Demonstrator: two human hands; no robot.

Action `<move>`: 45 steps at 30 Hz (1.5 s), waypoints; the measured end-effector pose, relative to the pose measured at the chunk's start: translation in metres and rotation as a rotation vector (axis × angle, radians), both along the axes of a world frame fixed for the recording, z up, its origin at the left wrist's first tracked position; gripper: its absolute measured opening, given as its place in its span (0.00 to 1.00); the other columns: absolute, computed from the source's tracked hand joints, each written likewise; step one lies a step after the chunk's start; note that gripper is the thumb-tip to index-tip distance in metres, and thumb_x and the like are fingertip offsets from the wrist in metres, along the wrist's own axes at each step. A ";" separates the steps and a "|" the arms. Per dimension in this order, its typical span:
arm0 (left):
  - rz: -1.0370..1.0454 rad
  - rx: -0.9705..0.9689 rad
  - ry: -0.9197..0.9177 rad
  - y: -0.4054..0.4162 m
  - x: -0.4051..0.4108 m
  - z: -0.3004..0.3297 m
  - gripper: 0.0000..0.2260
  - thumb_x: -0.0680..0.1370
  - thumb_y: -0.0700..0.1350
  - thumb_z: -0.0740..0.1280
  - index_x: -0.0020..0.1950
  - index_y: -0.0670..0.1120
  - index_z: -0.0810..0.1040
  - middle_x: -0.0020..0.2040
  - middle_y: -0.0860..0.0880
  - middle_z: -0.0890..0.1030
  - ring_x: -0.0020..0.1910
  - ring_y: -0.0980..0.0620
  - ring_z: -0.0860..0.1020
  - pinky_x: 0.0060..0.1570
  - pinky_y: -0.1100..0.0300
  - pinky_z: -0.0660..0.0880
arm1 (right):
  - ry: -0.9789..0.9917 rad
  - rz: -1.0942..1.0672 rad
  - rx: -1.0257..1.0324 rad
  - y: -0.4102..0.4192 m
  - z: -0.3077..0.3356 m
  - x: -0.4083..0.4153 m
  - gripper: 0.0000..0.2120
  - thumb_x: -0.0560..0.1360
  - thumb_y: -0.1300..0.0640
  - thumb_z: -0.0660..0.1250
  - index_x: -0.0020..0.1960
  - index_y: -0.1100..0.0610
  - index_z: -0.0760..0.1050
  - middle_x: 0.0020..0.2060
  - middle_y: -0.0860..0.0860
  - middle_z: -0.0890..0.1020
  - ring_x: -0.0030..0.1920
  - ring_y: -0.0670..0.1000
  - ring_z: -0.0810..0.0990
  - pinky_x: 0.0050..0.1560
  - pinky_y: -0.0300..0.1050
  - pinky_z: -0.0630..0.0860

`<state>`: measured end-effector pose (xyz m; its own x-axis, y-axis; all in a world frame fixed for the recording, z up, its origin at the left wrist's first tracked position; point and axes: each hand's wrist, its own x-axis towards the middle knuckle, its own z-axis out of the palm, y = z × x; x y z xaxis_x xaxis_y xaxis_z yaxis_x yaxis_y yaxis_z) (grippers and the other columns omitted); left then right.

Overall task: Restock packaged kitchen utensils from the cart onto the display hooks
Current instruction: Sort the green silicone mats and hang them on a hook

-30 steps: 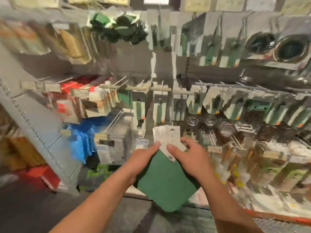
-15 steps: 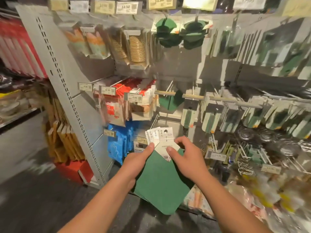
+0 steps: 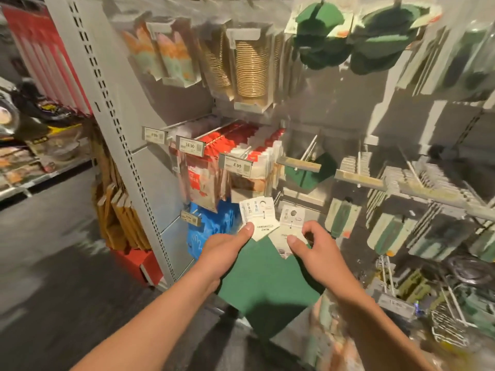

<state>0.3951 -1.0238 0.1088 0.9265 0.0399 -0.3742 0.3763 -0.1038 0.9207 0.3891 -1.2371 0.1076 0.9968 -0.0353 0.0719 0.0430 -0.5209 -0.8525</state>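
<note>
- Left hand (image 3: pixel 227 243) pinches a fanned stack of green square pads (image 3: pixel 265 287) at the upper left, thumb pressed on the white header cards (image 3: pixel 259 219); grip clamped on the stack.
- Right hand (image 3: pixel 320 253) holds the front pad's header card (image 3: pixel 292 223) at the right, thumb on the card, fingers curled behind; grip clamped on it.
- The cards are spread apart, each with a hang hole near the top.
- The pads are held low in front of the display wall (image 3: pixel 171 180), just below a hook (image 3: pixel 308 153) that already carries a matching green pad (image 3: pixel 310 174).
- Left of that hook hang red-and-white packets (image 3: pixel 241 162) with price tags (image 3: pixel 235 165); blue packs (image 3: pixel 211 226) hang below them.
- Upper row: stacked round mats (image 3: pixel 250 68) and green items (image 3: pixel 321 36).
- Right side of the wall is blurred.
</note>
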 end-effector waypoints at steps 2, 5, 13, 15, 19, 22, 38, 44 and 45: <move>0.008 0.037 -0.009 0.000 0.020 -0.001 0.20 0.76 0.64 0.71 0.46 0.48 0.90 0.45 0.51 0.89 0.46 0.52 0.87 0.54 0.55 0.82 | 0.068 0.018 0.092 -0.011 -0.006 0.024 0.14 0.82 0.54 0.68 0.43 0.54 0.65 0.40 0.48 0.72 0.41 0.47 0.70 0.43 0.44 0.65; 0.013 0.076 -0.036 0.002 0.040 -0.007 0.20 0.77 0.64 0.70 0.45 0.48 0.90 0.44 0.52 0.89 0.45 0.54 0.87 0.52 0.57 0.82 | 0.116 0.017 0.175 -0.018 -0.013 0.051 0.12 0.82 0.55 0.68 0.46 0.56 0.66 0.48 0.51 0.79 0.51 0.46 0.74 0.50 0.49 0.69; 0.064 0.280 -0.114 0.003 0.078 -0.026 0.30 0.75 0.66 0.70 0.25 0.51 0.60 0.23 0.54 0.61 0.23 0.52 0.60 0.33 0.55 0.56 | 0.040 -0.210 0.083 -0.001 -0.038 0.086 0.09 0.79 0.55 0.72 0.49 0.51 0.71 0.38 0.42 0.70 0.40 0.49 0.70 0.43 0.43 0.69; 0.045 0.314 -0.150 0.009 0.086 -0.028 0.31 0.75 0.67 0.70 0.26 0.51 0.56 0.23 0.55 0.59 0.23 0.52 0.58 0.35 0.54 0.54 | 0.021 -0.248 0.097 0.003 -0.040 0.088 0.07 0.80 0.55 0.71 0.53 0.52 0.73 0.44 0.45 0.77 0.47 0.52 0.75 0.49 0.48 0.71; 0.025 0.340 -0.169 0.033 0.103 -0.036 0.31 0.75 0.68 0.69 0.28 0.51 0.57 0.24 0.53 0.60 0.25 0.51 0.60 0.37 0.54 0.57 | -0.029 -0.322 0.109 0.005 -0.026 0.088 0.11 0.81 0.56 0.68 0.63 0.53 0.76 0.61 0.50 0.82 0.62 0.53 0.78 0.63 0.49 0.73; -0.001 0.348 -0.208 0.042 0.114 -0.033 0.31 0.75 0.68 0.70 0.27 0.50 0.58 0.23 0.54 0.62 0.25 0.51 0.62 0.36 0.54 0.57 | -0.087 -0.345 -0.021 0.005 -0.012 0.092 0.14 0.82 0.55 0.67 0.67 0.56 0.78 0.61 0.51 0.83 0.62 0.54 0.79 0.59 0.45 0.72; -0.108 0.584 -0.284 0.053 0.121 -0.032 0.27 0.74 0.73 0.66 0.40 0.49 0.83 0.37 0.54 0.84 0.41 0.51 0.82 0.44 0.51 0.79 | -0.112 -0.474 -0.291 0.009 0.000 0.114 0.15 0.81 0.50 0.66 0.66 0.51 0.78 0.57 0.51 0.84 0.57 0.58 0.80 0.56 0.52 0.77; -0.085 0.618 -0.367 0.053 0.114 -0.024 0.28 0.74 0.72 0.66 0.38 0.46 0.79 0.33 0.50 0.81 0.38 0.49 0.79 0.37 0.51 0.72 | -0.104 -0.526 -0.345 0.004 0.010 0.122 0.17 0.80 0.51 0.67 0.67 0.54 0.80 0.61 0.54 0.83 0.61 0.59 0.80 0.58 0.51 0.75; -0.084 0.619 -0.371 0.054 0.113 -0.023 0.28 0.74 0.72 0.66 0.37 0.46 0.79 0.33 0.51 0.81 0.37 0.49 0.79 0.37 0.51 0.71 | -0.085 -0.523 -0.370 0.003 0.011 0.125 0.17 0.81 0.51 0.67 0.68 0.55 0.79 0.62 0.55 0.83 0.62 0.60 0.79 0.58 0.51 0.75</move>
<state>0.5086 -0.9701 0.0859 0.9973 0.0656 0.0331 0.0187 -0.6618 0.7494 0.5137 -1.2340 0.1185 0.8449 -0.4726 0.2505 -0.2365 -0.7502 -0.6174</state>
